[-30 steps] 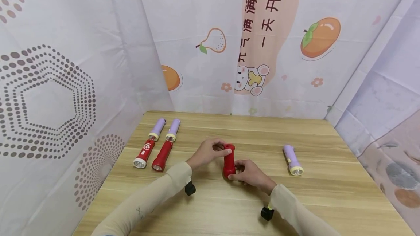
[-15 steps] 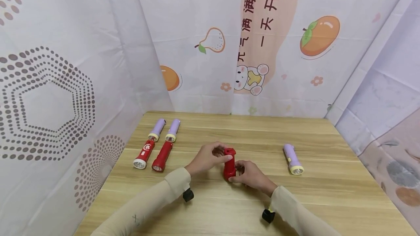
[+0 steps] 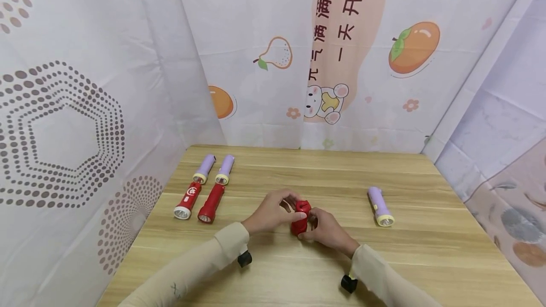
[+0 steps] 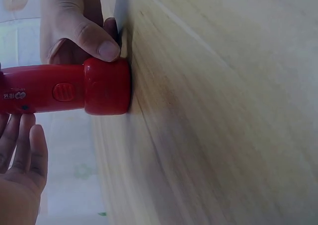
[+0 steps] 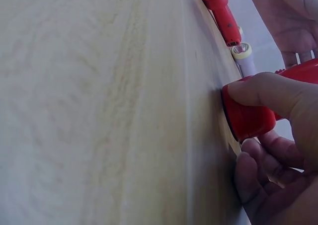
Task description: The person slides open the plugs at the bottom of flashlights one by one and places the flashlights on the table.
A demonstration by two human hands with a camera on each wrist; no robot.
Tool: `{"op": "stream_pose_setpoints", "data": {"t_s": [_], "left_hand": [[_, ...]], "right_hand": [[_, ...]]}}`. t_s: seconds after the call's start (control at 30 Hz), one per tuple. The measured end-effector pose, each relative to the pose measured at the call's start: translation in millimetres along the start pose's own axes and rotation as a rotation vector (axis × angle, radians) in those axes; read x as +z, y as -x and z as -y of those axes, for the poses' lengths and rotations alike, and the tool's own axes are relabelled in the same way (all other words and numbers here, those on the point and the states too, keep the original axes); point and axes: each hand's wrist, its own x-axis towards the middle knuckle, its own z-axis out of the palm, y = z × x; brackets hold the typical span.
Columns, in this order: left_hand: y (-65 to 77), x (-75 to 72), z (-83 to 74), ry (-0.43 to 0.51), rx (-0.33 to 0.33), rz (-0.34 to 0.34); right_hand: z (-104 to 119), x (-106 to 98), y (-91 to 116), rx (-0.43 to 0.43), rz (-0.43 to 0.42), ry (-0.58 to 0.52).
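Observation:
A red flashlight (image 3: 300,224) stands head down on the wooden table (image 3: 273,269), its tail end tipped toward me. In the left wrist view, its switch shows on the red body (image 4: 42,88), and the wide head meets the tabletop. My left hand (image 3: 273,212) holds the upper tail end between thumb and fingers. Lower down, my right hand (image 3: 327,232) grips the head; its thumb (image 5: 268,92) lies across the head in the right wrist view. The lens faces the table and is hidden.
At the left lie two purple flashlights (image 3: 224,169) behind a red-and-white flashlight (image 3: 187,200) and another red flashlight (image 3: 211,204). A single purple flashlight (image 3: 381,206) lies to the right of my hands. Printed curtains (image 3: 256,122) border the table's back and sides.
The tail end of the held flashlight has tipped toward me and slightly right, with my left hand following it. My right hand stays at the head. The other flashlights have not moved.

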Motion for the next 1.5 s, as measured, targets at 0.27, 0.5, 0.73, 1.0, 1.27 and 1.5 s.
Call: {"op": "stream_pose_setpoints", "data": {"t_s": [0.27,0.5,0.73,1.0,1.27,1.5], "left_hand": [[1.5,2.5,3.7,-0.006,0.007,0.003],[2.1,2.3,5.1,-0.004,0.013,0.007],[2.7,1.2,3.9,-0.001,0.005,0.016],[2.9,-1.1,3.6,0.026,-0.010,0.045],[4.0,-3.2,2.0,0.089,-0.049,0.050],[2.5,-2.9,-0.2,0.150,-0.095,0.053]], "right_hand": [[1.5,0.3,2.7,-0.012,-0.017,0.000],[-3.9,-3.8,5.5,-0.020,0.018,-0.012],[-6.8,-6.6,7.6,-0.013,0.076,-0.108],[-5.4,-7.0,6.3,0.009,0.068,-0.119],[-4.9,-7.4,5.9,0.024,0.082,-0.144],[-2.8,-8.4,4.3,0.043,0.097,-0.153]]}}
